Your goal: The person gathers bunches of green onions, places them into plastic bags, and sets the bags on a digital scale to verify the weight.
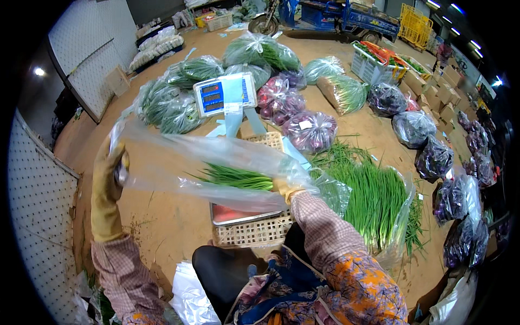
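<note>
A long clear plastic bag (203, 146) is stretched sideways in front of me. My left hand (111, 173), in a tan glove, is closed on the bag's left end. At the bag's other end, my right hand (288, 188) reaches into the mouth, closed around a bunch of scallions (238, 176). Their green tips point left inside the film, while their lower ends are hidden by my hand. Beneath the bag sit a metal scale tray (223, 219) and a cream plastic crate (254, 234). To the right lies a large pile of loose scallions (360, 200).
A scale display (210, 98) stands just beyond the bag. Behind it are bagged greens (254, 51) and bagged purple onions (310, 131). Dark bagged vegetables (435, 157) line the right. White panels (40, 216) rise at left; a blue cargo tricycle (325, 19) is parked far back.
</note>
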Available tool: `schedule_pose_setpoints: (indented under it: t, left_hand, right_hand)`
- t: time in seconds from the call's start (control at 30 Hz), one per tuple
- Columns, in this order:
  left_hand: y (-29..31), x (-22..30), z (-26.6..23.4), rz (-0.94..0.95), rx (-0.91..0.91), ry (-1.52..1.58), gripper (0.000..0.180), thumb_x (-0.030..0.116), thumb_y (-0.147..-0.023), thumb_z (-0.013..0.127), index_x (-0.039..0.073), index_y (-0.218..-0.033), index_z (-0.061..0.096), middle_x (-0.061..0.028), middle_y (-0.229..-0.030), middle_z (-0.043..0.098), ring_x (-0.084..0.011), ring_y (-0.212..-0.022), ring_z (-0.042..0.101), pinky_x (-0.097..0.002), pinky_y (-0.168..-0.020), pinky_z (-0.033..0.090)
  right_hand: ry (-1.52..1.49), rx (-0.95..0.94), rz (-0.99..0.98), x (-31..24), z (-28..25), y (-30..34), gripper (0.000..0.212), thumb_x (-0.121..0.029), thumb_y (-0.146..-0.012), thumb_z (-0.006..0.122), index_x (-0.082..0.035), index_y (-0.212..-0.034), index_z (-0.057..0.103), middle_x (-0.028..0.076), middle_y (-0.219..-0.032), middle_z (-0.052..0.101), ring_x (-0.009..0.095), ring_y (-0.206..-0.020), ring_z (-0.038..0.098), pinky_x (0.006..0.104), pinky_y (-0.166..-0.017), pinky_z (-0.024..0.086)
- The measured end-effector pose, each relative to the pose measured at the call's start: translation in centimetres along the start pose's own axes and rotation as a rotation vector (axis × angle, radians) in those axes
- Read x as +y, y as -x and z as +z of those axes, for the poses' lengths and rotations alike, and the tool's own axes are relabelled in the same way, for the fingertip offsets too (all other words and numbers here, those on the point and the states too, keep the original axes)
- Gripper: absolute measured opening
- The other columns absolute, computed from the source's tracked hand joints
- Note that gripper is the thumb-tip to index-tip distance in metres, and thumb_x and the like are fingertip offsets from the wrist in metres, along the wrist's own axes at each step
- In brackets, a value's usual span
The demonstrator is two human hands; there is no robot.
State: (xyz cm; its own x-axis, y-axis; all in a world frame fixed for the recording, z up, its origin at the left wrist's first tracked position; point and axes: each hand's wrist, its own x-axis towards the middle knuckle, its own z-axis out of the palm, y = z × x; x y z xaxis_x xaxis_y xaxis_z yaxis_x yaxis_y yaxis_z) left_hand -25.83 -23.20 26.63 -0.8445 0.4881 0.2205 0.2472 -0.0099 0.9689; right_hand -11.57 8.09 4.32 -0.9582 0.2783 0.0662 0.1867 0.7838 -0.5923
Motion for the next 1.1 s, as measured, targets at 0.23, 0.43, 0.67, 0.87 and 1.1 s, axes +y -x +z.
schedule_pose_setpoints:
  t: [0.23,0.43,0.67,0.87,1.1]
  left_hand:
    - [0.7,-7.2,2.9,-0.172,-0.124,-0.218,0.046,0.012,-0.085,0.053,0.001,-0.127,0.037,-0.0042,-0.074,0.055,-0.0086,-0.057,0.051,-0.0196,-0.051,0.041]
    - [3.2,-11.2,-1.6,-0.321,-0.06,-0.569,0.039,0.018,-0.084,0.056,0.001,-0.117,0.047,-0.0065,-0.086,0.058,-0.0124,-0.076,0.054,-0.0232,-0.068,0.044]
    - [5.3,-8.6,5.1,0.572,0.332,-0.911,0.038,0.014,-0.084,0.056,0.002,-0.118,0.047,-0.0137,-0.117,0.049,-0.0218,-0.107,0.047,-0.0299,-0.09,0.037]
    - [12.0,-11.4,32.5,0.712,-0.622,-0.12,0.034,0.007,-0.08,0.058,0.003,-0.113,0.05,-0.0139,-0.105,0.055,-0.0226,-0.1,0.053,-0.0304,-0.088,0.041]
    - [23.2,-24.2,43.9,0.23,-1.498,-0.814,0.046,0.043,-0.081,0.044,0.005,-0.102,0.06,-0.0174,-0.107,0.056,-0.0304,-0.099,0.054,-0.036,-0.086,0.041]
  right_hand:
    - [0.049,-0.153,-0.008,5.9,3.0,-3.5,0.039,-0.017,-0.073,0.06,-0.004,-0.109,0.055,0.016,-0.1,0.06,0.028,-0.091,0.057,0.0342,-0.079,0.044]
    - [-0.441,0.127,0.04,4.9,-9.6,7.9,0.037,-0.01,-0.081,0.056,-0.005,-0.117,0.05,0.008,-0.095,0.06,0.011,-0.086,0.055,0.0237,-0.077,0.043]
    - [-0.033,-0.218,1.019,14.6,-4.3,32.4,0.077,-0.038,-0.074,0.063,0.002,-0.13,0.028,0.025,-0.12,0.046,0.034,-0.108,0.049,0.0347,-0.092,0.04]
    - [0.567,-0.083,1.041,19.7,10.0,34.6,0.095,-0.032,-0.066,0.067,0.008,-0.132,0.01,0.029,-0.126,0.036,0.033,-0.106,0.051,0.0316,-0.085,0.045]
    - [0.018,0.031,1.137,17.3,4.2,33.3,0.092,-0.03,-0.061,0.07,0.005,-0.131,0.021,0.025,-0.114,0.049,0.033,-0.099,0.054,0.0367,-0.083,0.045]
